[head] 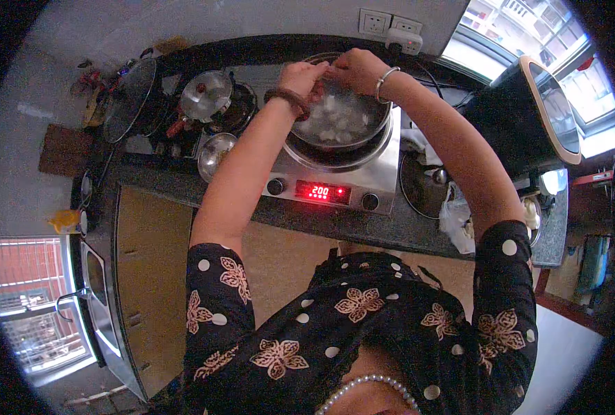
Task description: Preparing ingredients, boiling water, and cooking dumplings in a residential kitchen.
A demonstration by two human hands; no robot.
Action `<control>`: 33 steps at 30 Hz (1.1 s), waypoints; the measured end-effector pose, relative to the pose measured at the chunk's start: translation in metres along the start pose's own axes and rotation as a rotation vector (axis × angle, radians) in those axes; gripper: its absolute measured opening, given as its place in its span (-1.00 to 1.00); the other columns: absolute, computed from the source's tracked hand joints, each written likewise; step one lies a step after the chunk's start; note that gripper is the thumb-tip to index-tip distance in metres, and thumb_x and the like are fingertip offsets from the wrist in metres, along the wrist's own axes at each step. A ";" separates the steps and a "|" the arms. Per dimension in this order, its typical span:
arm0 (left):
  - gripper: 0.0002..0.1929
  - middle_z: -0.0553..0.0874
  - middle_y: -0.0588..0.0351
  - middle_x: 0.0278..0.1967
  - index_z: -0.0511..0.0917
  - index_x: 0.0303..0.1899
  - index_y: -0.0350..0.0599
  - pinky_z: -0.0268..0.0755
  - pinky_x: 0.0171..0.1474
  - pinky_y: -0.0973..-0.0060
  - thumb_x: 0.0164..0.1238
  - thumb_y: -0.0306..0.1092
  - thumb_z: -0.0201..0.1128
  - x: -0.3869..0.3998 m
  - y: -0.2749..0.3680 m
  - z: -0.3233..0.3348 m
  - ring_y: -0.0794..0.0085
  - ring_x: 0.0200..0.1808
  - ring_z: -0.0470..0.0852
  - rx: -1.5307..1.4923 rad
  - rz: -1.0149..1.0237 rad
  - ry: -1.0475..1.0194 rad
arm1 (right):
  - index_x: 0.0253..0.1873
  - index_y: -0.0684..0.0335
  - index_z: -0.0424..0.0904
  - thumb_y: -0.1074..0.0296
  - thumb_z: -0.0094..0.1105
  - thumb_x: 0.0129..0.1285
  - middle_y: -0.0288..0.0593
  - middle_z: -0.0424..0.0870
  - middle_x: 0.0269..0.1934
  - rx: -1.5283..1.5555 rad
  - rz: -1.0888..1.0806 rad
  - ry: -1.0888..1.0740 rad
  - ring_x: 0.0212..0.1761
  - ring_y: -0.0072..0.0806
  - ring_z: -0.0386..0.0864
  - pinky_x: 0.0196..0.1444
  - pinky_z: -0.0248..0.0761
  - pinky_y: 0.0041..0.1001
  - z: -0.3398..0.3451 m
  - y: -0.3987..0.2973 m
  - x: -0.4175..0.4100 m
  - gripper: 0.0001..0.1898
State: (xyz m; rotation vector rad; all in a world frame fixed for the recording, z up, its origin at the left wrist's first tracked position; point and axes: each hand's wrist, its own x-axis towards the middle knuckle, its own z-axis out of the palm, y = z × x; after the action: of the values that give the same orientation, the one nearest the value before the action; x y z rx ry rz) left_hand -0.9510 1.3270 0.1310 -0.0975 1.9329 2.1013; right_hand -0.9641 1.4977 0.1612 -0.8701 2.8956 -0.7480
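Both hands meet over the far part of a round metal pot (333,147), which stands on a stainless steel induction cooker (281,168). My left hand (302,80), below a brown bracelet, has its fingertips bunched against those of my right hand (356,67). A silver bangle circles the right wrist. Whether something small is pinched between the fingers is hidden. Pale pieces of food (333,116) lie in cloudy liquid in the pot, with haze like steam above. On the cooker's front, a red digital display (323,192) is lit between two black knobs.
Left of the cooker are a small metal pan (206,96), a steel bowl (215,155) and a large glass lid (131,101). To the right lie a dark round lid (421,187) and a clear plastic bag (456,223). A tall black appliance (504,114) stands by the window.
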 end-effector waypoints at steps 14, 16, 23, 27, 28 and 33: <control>-0.65 0.49 0.23 -0.63 0.61 -0.28 -0.13 0.27 -0.60 0.51 0.36 -0.04 0.05 -0.002 0.009 -0.013 0.50 -0.62 0.46 0.434 -0.073 -0.098 | -0.07 0.31 0.58 0.08 0.00 0.34 -0.11 0.65 -0.40 0.067 -0.169 -0.170 -0.46 -0.44 0.60 -0.35 0.51 -0.39 -0.004 0.000 -0.008 -0.63; -0.65 0.51 0.22 -0.62 0.60 -0.29 -0.13 0.26 -0.60 0.52 0.36 -0.02 0.05 0.003 0.000 -0.027 0.49 -0.62 0.48 0.499 -0.029 -0.138 | -0.04 0.30 0.57 0.10 0.03 0.34 -0.20 0.64 -0.34 0.152 -0.408 -0.060 -0.42 -0.53 0.58 -0.35 0.52 -0.45 0.000 0.014 -0.006 -0.64; -0.77 0.61 0.13 -0.51 0.60 -0.24 -0.20 0.47 -0.49 0.48 0.27 -0.22 0.17 0.010 -0.018 -0.025 0.45 -0.54 0.59 0.665 0.251 -0.059 | -0.05 0.14 0.61 0.07 0.08 0.27 -0.10 0.67 -0.27 0.156 0.025 0.031 -0.29 -0.34 0.62 -0.20 0.51 -0.38 0.000 0.011 -0.010 -0.69; -0.79 0.61 0.13 -0.47 0.60 -0.19 -0.22 0.54 -0.44 0.45 0.22 -0.32 0.21 0.017 -0.018 -0.032 0.45 -0.53 0.60 0.715 0.110 -0.018 | 0.04 0.17 0.58 0.07 0.10 0.28 -0.03 0.68 -0.22 0.114 0.072 0.021 -0.22 -0.36 0.63 -0.10 0.48 -0.36 0.000 0.010 -0.020 -0.64; -0.79 0.61 0.14 -0.46 0.60 -0.18 -0.20 0.52 -0.46 0.45 0.22 -0.32 0.20 0.020 -0.022 -0.039 0.46 -0.54 0.60 0.817 0.231 0.068 | 0.04 0.17 0.58 0.07 0.10 0.28 -0.03 0.68 -0.22 0.115 0.072 0.022 -0.22 -0.36 0.63 -0.10 0.48 -0.36 0.002 0.007 -0.020 -0.64; -0.78 0.68 0.04 -0.40 0.61 -0.22 -0.23 0.45 -0.26 0.46 0.18 -0.29 0.22 0.006 0.006 0.024 0.40 -0.37 0.64 0.689 0.466 0.231 | 0.03 0.24 0.55 0.03 0.08 0.27 0.02 0.66 -0.21 -0.025 0.067 0.044 -0.23 -0.27 0.62 -0.08 0.46 -0.32 -0.003 0.033 -0.034 -0.59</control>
State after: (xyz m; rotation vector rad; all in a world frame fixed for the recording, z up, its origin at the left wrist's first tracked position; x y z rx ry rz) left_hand -0.9546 1.3514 0.1376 0.2906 2.9373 1.5635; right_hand -0.9527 1.5410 0.1453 -0.7636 2.9623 -0.7370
